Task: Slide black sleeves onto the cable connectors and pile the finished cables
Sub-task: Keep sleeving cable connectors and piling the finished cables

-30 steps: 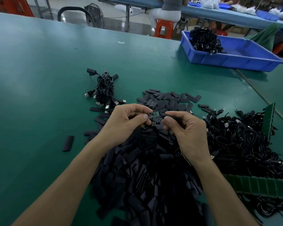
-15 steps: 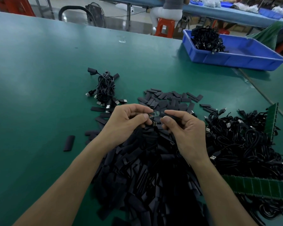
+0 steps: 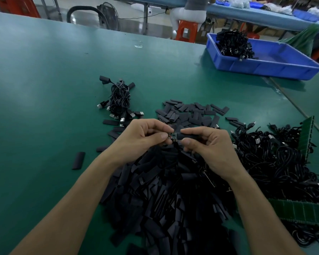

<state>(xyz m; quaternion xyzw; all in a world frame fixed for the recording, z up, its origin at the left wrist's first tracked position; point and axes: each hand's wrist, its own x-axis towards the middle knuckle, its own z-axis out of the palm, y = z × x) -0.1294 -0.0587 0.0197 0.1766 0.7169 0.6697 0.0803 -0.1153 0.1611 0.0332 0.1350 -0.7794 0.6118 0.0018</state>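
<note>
Black sleeve (image 3: pixel 189 135) meets a cable connector (image 3: pixel 173 135), held just above the sleeve heap (image 3: pixel 164 190).
Left hand (image 3: pixel 142 138) has its fingers pinched on the bare connector. Right hand (image 3: pixel 210 146) has its fingers clamped round the sleeve, whose mouth touches the connector. Finished cables (image 3: pixel 119 100) lie on the worktop (image 3: pixel 44 89) beyond the heap's left edge.

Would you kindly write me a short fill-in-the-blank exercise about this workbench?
1. The right hand pinches a black ____ at the connector that the left hand holds.
2. The tray holding a heap of cables is coloured ____.
3. A lone sleeve lies on the table to the ____ of both hands.
Missing words: sleeve; blue; left.
</note>
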